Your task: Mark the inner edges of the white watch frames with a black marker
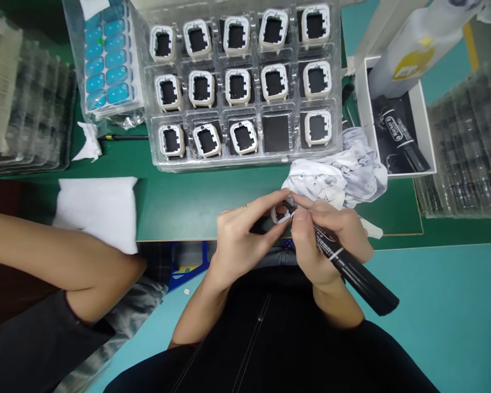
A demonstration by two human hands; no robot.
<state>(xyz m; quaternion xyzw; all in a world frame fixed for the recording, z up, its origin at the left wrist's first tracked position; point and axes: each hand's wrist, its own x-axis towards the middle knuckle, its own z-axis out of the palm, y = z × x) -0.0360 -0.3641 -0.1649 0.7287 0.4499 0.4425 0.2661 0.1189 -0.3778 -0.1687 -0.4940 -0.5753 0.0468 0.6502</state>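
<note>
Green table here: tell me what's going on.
The person's left hand holds a small white frame near the table's front edge, while the right hand grips a black marker, its tip at the frame. Beyond, a clear tray holds similar frames, with one compartment in the nearest row lacking one. Another person's bare arm shows at the left.

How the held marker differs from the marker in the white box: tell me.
The held marker is in the right hand; the boxed marker lies in the white box. The held marker's narrow tip is at a white frame; the boxed marker shows no bare tip. Shared: both are black with a pale band and pale lettering.
</note>
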